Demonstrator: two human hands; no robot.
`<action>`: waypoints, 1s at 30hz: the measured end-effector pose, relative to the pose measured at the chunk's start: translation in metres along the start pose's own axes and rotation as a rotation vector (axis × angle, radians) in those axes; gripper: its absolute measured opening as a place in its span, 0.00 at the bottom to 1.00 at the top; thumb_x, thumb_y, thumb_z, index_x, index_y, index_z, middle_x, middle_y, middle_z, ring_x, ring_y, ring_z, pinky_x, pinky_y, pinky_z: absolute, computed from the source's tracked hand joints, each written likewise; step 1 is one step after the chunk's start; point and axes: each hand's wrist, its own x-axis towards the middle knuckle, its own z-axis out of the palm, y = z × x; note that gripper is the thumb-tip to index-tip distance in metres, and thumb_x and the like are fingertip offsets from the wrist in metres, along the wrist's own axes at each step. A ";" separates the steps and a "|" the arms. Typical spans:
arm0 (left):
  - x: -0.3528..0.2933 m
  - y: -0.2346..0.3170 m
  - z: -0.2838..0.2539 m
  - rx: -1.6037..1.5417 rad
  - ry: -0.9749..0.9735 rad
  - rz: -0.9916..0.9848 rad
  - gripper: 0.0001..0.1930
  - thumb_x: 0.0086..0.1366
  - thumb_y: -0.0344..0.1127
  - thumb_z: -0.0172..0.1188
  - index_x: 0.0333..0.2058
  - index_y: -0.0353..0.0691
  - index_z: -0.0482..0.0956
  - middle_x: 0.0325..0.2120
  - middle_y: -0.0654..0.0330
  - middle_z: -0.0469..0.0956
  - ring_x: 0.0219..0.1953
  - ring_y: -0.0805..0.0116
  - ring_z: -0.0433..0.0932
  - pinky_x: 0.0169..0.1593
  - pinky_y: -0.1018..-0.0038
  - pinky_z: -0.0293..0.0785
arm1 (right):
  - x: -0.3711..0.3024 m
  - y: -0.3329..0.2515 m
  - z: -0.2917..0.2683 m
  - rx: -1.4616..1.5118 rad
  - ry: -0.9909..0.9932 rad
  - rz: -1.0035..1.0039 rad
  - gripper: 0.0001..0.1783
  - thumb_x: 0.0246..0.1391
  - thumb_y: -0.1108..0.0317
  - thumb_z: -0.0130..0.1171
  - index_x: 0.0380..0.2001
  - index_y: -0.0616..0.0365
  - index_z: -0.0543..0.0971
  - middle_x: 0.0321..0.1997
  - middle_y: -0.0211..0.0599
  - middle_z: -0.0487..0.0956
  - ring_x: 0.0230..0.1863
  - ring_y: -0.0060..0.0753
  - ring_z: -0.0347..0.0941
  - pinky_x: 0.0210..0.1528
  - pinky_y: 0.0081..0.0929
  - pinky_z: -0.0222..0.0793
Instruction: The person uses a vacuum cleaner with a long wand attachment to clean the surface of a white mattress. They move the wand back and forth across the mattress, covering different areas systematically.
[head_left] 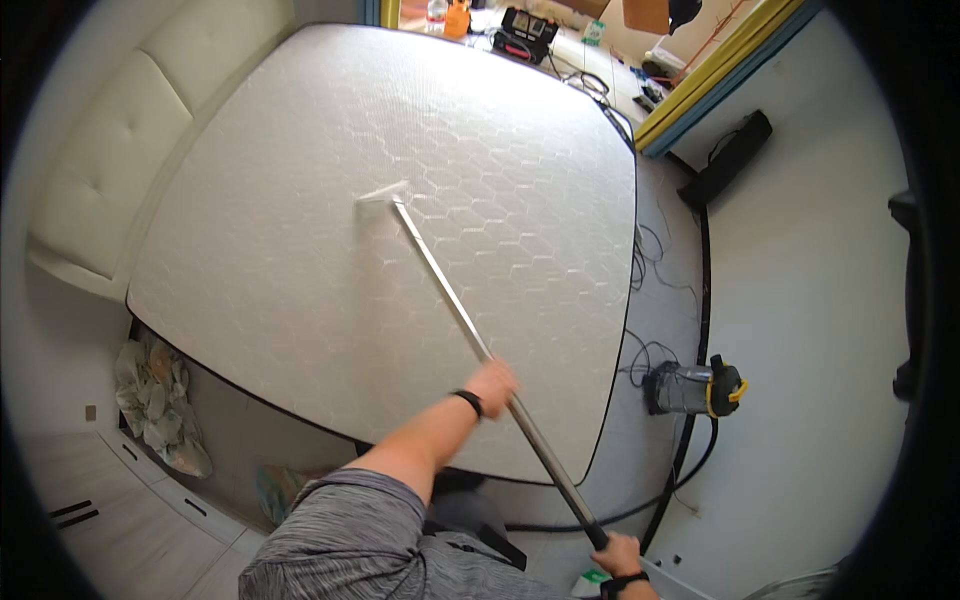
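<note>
Gripping one wand (440,273) with two hands (490,386) (619,555), one mattress (290,250), one vacuum (688,388)

Open mattress (270,230) either side of wand (443,280), headboard (110,160) blocking left

Looks like a bedroom in a home. Has a broad, quilted pale mattress (300,250) spread across the middle of the frame, with a cream tufted headboard (110,150) at upper left. Also has wood-look cabinet fronts (110,515) with black handles at lower left, yellow and blue curtains (715,85) at upper right, and a white wall (800,300) along the right.
</note>
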 end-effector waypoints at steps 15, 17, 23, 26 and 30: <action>0.174 0.167 0.056 0.135 -0.056 -0.167 0.10 0.54 0.40 0.60 0.34 0.54 0.86 0.34 0.55 0.82 0.47 0.54 0.79 0.63 0.46 0.59 | 0.094 0.280 0.027 0.179 0.198 -0.318 0.21 0.32 0.59 0.67 0.35 0.52 0.80 0.26 0.46 0.79 0.32 0.55 0.76 0.37 0.47 0.69; 0.206 0.271 0.070 0.087 -0.017 -0.084 0.09 0.51 0.37 0.60 0.31 0.46 0.85 0.31 0.55 0.82 0.42 0.55 0.80 0.57 0.51 0.67 | 0.046 0.364 0.051 0.164 0.019 -0.090 0.23 0.31 0.57 0.68 0.36 0.52 0.80 0.30 0.46 0.81 0.35 0.54 0.77 0.39 0.47 0.71; 0.241 0.439 0.075 -0.230 0.223 0.457 0.13 0.54 0.33 0.61 0.39 0.50 0.78 0.35 0.64 0.77 0.48 0.64 0.73 0.56 0.62 0.60 | -0.076 0.530 0.042 -0.107 -0.436 0.503 0.24 0.49 0.52 0.60 0.43 0.57 0.82 0.46 0.56 0.80 0.50 0.57 0.76 0.52 0.51 0.70; 0.259 0.426 0.077 -0.229 0.307 0.453 0.11 0.53 0.32 0.61 0.37 0.50 0.79 0.35 0.64 0.79 0.48 0.64 0.74 0.58 0.62 0.61 | -0.031 0.552 0.026 -0.104 -0.430 0.381 0.22 0.49 0.55 0.60 0.43 0.57 0.81 0.44 0.55 0.81 0.48 0.57 0.77 0.48 0.49 0.72; 0.310 0.316 0.060 -0.017 0.465 -0.050 0.03 0.53 0.30 0.58 0.25 0.48 0.79 0.29 0.60 0.78 0.40 0.58 0.77 0.49 0.61 0.69 | 0.119 0.482 -0.057 -0.033 -0.204 0.063 0.23 0.35 0.53 0.67 0.35 0.56 0.81 0.32 0.51 0.81 0.38 0.56 0.78 0.41 0.48 0.73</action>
